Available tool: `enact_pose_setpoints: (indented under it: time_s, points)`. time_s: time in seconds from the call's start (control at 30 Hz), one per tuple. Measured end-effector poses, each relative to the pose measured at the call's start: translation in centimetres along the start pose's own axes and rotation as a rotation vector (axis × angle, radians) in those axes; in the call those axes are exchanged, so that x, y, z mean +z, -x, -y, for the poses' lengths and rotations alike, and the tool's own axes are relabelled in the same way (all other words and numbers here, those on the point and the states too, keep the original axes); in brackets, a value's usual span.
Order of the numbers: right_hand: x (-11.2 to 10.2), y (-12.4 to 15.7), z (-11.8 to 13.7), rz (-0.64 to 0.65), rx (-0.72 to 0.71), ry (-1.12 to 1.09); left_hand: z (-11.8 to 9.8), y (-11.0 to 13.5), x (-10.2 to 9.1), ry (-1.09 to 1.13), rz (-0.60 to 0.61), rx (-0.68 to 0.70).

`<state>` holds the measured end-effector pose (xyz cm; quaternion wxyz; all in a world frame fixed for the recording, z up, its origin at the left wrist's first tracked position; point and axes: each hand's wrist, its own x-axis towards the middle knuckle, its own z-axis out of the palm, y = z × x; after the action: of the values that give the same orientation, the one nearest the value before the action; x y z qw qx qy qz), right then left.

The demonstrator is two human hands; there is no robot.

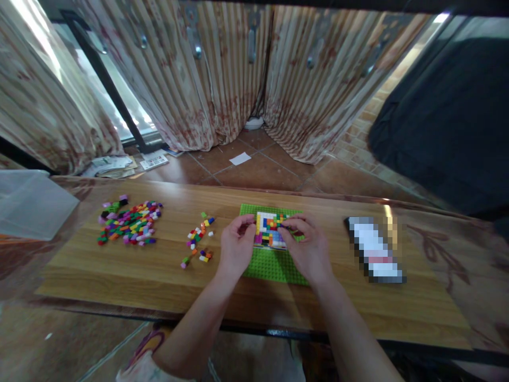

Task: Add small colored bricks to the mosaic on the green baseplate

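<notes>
A green baseplate [274,265] lies on the wooden table, with a patch of small coloured bricks [267,227] built on its far half. My left hand [235,248] rests at the patch's left edge, fingers curled and pinched against the bricks. My right hand [308,246] lies over the patch's right side, fingers bent and pressed onto the bricks. What either pinch holds is hidden. A small scatter of loose bricks [199,239] lies left of my left hand. A bigger heap of bricks [129,223] sits further left.
A blurred dark phone-like object [376,249] lies to the right of the baseplate. A translucent plastic bag [32,204] rests at the table's far left. Curtains [222,74] hang behind, above a tiled floor [258,170] with papers on it.
</notes>
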<state>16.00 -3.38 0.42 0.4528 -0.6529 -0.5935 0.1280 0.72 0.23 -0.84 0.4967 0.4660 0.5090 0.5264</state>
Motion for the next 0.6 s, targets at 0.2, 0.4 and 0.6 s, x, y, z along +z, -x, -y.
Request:
enact_pose_setpoints:
  time_s: [0.2, 0.4, 0.6]
  points:
    - [-0.37, -0.14, 0.12, 0.045, 0.003, 0.013, 0.12, -0.03, -0.03, -0.007, 0.003, 0.001]
    - [-0.63, -0.33, -0.03, 0.084, -0.084, 0.046, 0.23, 0.05, 0.03, -0.004, 0.005, 0.008]
    - [-1.07, -0.46, -0.23, 0.140, -0.051, -0.002, 0.18, 0.06, -0.03, -0.021, 0.009, 0.011]
